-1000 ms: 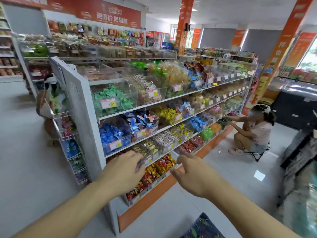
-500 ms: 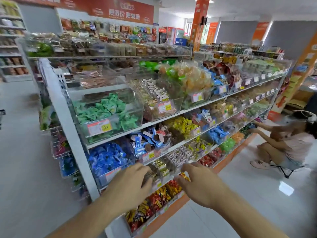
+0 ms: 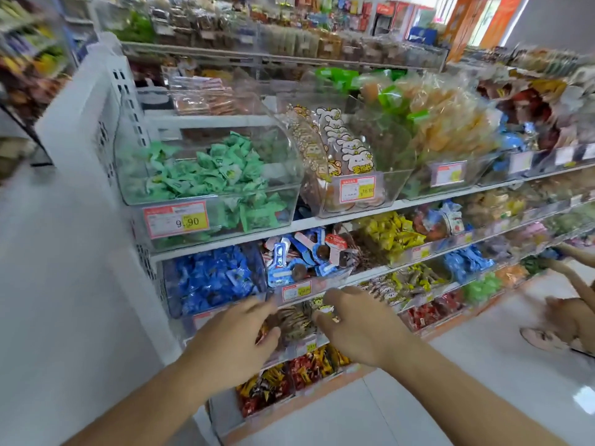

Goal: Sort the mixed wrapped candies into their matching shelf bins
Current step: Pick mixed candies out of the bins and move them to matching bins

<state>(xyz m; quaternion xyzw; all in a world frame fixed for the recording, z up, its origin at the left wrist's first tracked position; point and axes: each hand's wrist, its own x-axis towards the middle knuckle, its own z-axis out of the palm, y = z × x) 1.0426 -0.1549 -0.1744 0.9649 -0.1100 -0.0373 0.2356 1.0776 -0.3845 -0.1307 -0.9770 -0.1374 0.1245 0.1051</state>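
Note:
I stand close to a white shelf rack (image 3: pixel 96 130) of clear candy bins. My left hand (image 3: pixel 235 342) and my right hand (image 3: pixel 360 326) both reach toward a third-shelf bin of brown striped candies (image 3: pixel 291 320), fingers loosely extended at its front, nothing plainly held. Above that bin sit blue wrapped candies (image 3: pixel 209 281) and blue-and-white packs (image 3: pixel 302 262). Green wrapped candies (image 3: pixel 206 175) fill the top-left bin, beside bear-printed snacks (image 3: pixel 338 149). Yellow candies (image 3: pixel 392 233) lie to the right. Red and yellow candies (image 3: pixel 309 368) fill the lowest row.
Another person (image 3: pixel 566 317) crouches on the floor at the right, arms reaching into the lower bins. White tiled floor (image 3: pixel 64 284) spreads to the left of the rack and in front of it. More stocked shelves (image 3: pixel 29 59) stand at the far left.
The view has closed in on the left end of the rack. Both hands have moved forward and up to the third-shelf bin.

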